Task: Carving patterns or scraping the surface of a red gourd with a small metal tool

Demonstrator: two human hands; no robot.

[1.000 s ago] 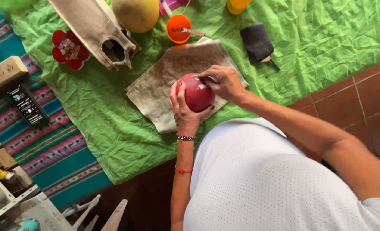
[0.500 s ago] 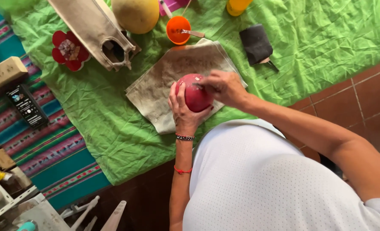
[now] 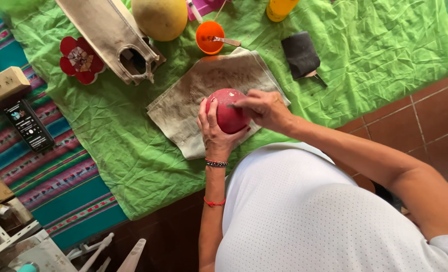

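A red ball (image 3: 227, 112) is cupped from below in the left hand (image 3: 215, 132), fingers curled up around its left side. The right hand (image 3: 264, 108) is laid over the ball's right side, its fingertips (image 3: 239, 104) pressed together on the top; whether something thin is pinched there cannot be told. Directly under the grip a stained grey cloth (image 3: 194, 95) is spread on a green cloth (image 3: 118, 151) covering the surface. Beyond the grip an orange cup (image 3: 209, 36) is seen, a black sponge (image 3: 299, 54) to its right, and a red flower (image 3: 80, 59) well off to the left.
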